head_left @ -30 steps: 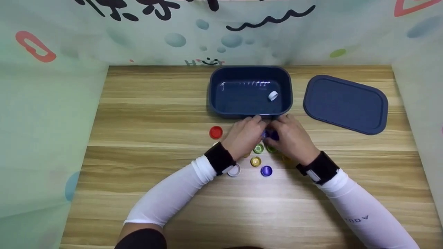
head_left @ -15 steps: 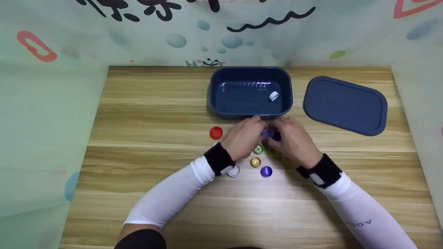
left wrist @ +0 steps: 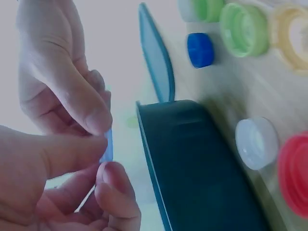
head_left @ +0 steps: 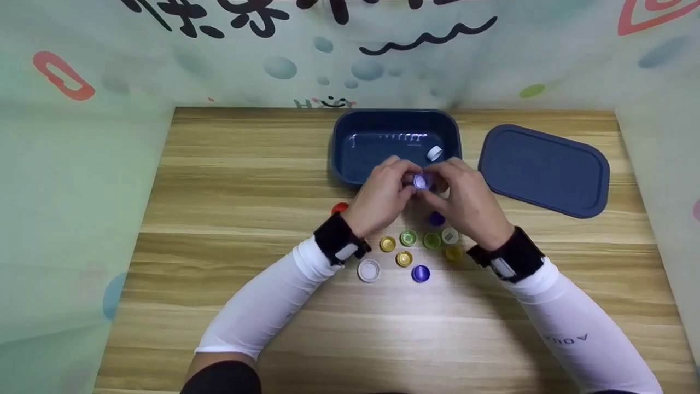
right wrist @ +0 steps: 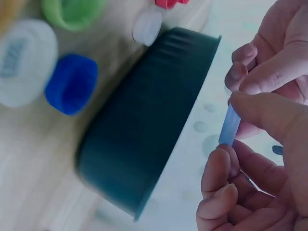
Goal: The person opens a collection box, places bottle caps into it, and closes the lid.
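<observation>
Raised over the front rim of a dark blue box [head_left: 342, 164], both hands pinch one small purple-blue bottle cap [head_left: 421, 181]. The left hand [head_left: 383, 191] grips it from the left, the right hand [head_left: 465, 200] from the right, with thumbs and fingertips at its edge. In the right wrist view the cap [right wrist: 230, 126] appears edge-on between the fingers. Below on the table lie a dark blue cap [head_left: 436, 219], green caps [head_left: 408, 237], yellow caps [head_left: 388, 244], a purple cap [head_left: 421, 273] and white caps [head_left: 369, 270]. A red cap [head_left: 339, 208] is partly hidden by the left hand.
One white cap [head_left: 435, 153] lies inside the box near its right end. A dark blue lid [head_left: 547, 169] rests flat on the wooden table [head_left: 246, 180] to the right. Behind the table hangs a printed cloth backdrop [head_left: 219, 65].
Both hands have risen from the table and moved toward the box with the purple-blue cap between them. The caps they covered, including a dark blue one, now show.
</observation>
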A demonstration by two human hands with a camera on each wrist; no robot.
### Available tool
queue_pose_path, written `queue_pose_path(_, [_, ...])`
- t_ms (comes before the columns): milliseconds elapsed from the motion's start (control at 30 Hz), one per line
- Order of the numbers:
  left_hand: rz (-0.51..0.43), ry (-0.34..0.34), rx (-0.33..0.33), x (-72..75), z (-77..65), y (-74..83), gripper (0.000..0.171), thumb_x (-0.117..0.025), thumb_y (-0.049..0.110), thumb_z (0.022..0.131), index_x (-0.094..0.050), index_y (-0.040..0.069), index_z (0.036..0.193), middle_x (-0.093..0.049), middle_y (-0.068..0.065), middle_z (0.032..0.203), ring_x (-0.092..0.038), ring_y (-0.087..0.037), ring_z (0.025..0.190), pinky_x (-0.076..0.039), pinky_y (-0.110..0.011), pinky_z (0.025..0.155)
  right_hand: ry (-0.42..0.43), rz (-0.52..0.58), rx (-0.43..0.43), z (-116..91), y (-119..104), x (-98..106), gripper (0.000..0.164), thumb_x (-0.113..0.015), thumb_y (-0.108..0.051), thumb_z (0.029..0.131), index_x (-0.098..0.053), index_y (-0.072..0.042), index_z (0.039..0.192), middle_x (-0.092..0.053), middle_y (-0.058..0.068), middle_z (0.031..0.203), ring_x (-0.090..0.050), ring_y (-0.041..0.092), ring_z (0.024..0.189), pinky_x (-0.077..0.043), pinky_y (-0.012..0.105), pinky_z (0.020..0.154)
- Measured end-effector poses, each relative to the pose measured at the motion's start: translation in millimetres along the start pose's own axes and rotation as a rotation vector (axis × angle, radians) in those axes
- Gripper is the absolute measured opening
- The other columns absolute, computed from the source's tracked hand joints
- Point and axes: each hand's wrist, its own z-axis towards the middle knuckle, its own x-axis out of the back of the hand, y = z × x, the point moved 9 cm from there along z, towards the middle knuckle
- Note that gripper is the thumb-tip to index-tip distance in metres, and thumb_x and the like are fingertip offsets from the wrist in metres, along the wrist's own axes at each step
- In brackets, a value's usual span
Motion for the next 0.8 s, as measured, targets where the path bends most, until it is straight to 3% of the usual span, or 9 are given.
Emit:
queue_pose_path(267, [-0.233,0.026,0.157,12.6,26.2,-21.3,0.039,-0.065,0.0,0.103,-0.063,0.001,0.142,-0.065,-0.01,0.124,-0.067,-0.015,0.103,-0.054,-0.021,0.087,0.013,-0.004,-0.088,39,17,0,0.034,-0.079,-0.012,0.096,-0.071,0.003,0.126,-0.066,0.017,0.107,-0.064,0.029,0.093,-0.055,0.042,0.079])
queue_pose_path(500, [-0.343,0.019,0.253,13.2,41.1,-39.7,0.04,-0.063,0.005,0.106,-0.057,0.004,0.146,-0.064,-0.011,0.138,-0.067,-0.017,0.119,-0.054,-0.023,0.095,-0.043,0.001,-0.19,64,35,-10,0.04,-0.073,-0.01,0.1,-0.065,0.005,0.136,-0.069,0.019,0.114,-0.065,0.03,0.097,-0.055,0.043,0.081])
queue_pose_path(667, [-0.372,0.031,0.257,12.8,40.7,-47.9,0.046,-0.061,0.002,0.106,-0.051,0.002,0.151,-0.054,-0.016,0.153,-0.059,-0.025,0.135,-0.051,-0.023,0.103,-0.091,0.038,-0.219,64,40,-18,0.048,-0.069,-0.008,0.101,-0.057,0.004,0.147,-0.07,0.022,0.126,-0.067,0.032,0.109,-0.055,0.047,0.092])
queue_pose_path(800, [-0.297,0.085,0.221,22.3,31.6,-46.3,0.047,-0.064,0.002,0.105,-0.052,0.004,0.15,-0.055,-0.013,0.15,-0.062,-0.023,0.129,-0.053,-0.023,0.1,-0.098,0.032,-0.17,55,30,-16,0.047,-0.069,-0.008,0.101,-0.059,0.003,0.145,-0.068,0.022,0.131,-0.065,0.036,0.117,-0.052,0.05,0.101])
